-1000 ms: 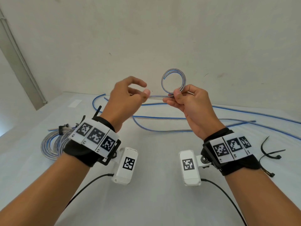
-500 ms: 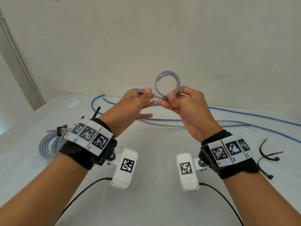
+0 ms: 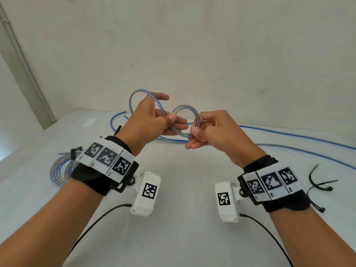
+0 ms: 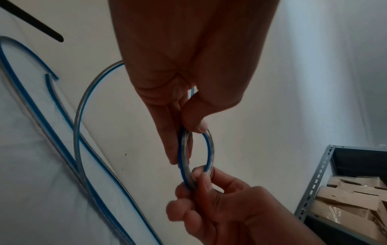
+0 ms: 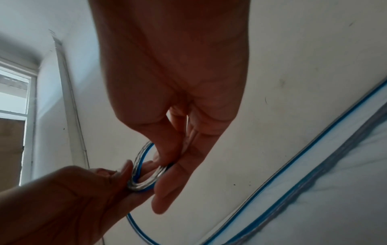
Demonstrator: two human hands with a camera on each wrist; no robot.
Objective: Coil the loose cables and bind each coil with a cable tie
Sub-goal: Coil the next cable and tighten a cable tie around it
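So the thumb and fingers of the left hand (image 3: 148,120) are pinching the near-left edge of a small coil (image 3: 185,120) of clear cable with a blue stripe, and the right hand (image 3: 212,130) has its thumb and curled forefinger clamped on the opposite edge, so both hands are grasping the same little ring, held up in the air above the table (image 3: 183,189). From the left wrist cam you can see the coil (image 4: 196,157) is a couple of turns stacked together, with the left thumb on top and the right-hand fingertips (image 4: 201,175) gripping the bottom. The right wrist cam shows the same thing from the other side, coil (image 5: 144,172) squeezed between both sets of fingers. A bigger loose loop (image 3: 140,99) of the same cable arcs up over the back of the left hand, going past the forefinger. The rest of the loose cable (image 3: 289,135) trails off along the table toward the right and back by the wall. Off to the left on the table sits a finished coil (image 3: 61,170) already bound with a black tie. On the right side, near the right wrist, a few spare black cable ties (image 3: 319,182) are lying on the table. Left wrist cam also catches a metal shelf (image 4: 322,174) with cardboard boxes (image 4: 351,195) in the corner.
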